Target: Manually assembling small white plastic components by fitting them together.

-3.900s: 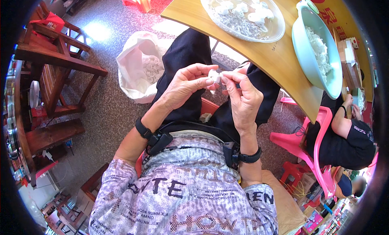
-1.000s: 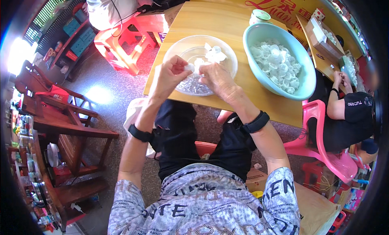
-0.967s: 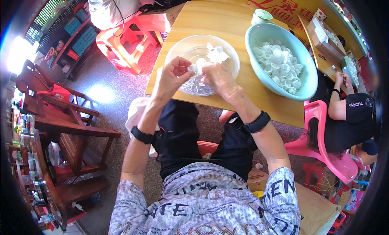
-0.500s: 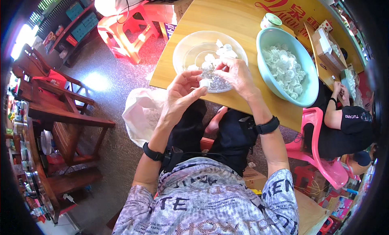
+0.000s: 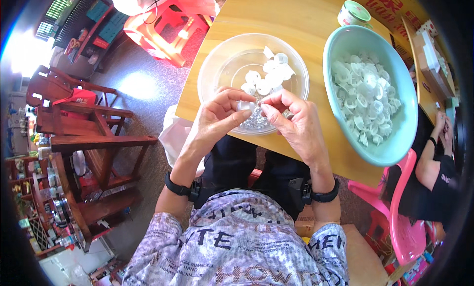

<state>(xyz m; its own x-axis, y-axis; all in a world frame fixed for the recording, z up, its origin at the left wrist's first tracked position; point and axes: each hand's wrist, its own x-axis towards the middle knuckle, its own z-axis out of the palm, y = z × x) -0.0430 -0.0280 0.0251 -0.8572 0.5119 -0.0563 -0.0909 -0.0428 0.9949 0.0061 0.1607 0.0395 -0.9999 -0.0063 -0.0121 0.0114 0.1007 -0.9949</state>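
My left hand (image 5: pixel 219 117) is closed, with a small white translucent plastic cap (image 5: pixel 245 106) between thumb and fingers. Close against it, my right hand (image 5: pixel 298 122) pinches with thumb and index finger; whatever is in that pinch is too small to make out. Both hands are over the near side of a clear round plastic tub (image 5: pixel 205 64). Inside the tub lie several white plastic caps (image 5: pixel 271 78) toward the far right. A heap of small shiny clear or metallic pieces (image 5: pixel 256 122) lies at its near side, partly behind my fingers.
Right of the tub, a pale teal basin (image 5: pixel 395 150) holds a heap of translucent caps (image 5: pixel 365 96). A green-and-white round container (image 5: pixel 354 12) stands behind it on the wooden table (image 5: pixel 316 9). A person (image 5: pixel 434 172) sits at far right by a pink chair (image 5: pixel 402 227).
My right hand has drawn back from over the tub's middle, its fingertips now by the cap in my left hand. The whole view has shifted slightly.
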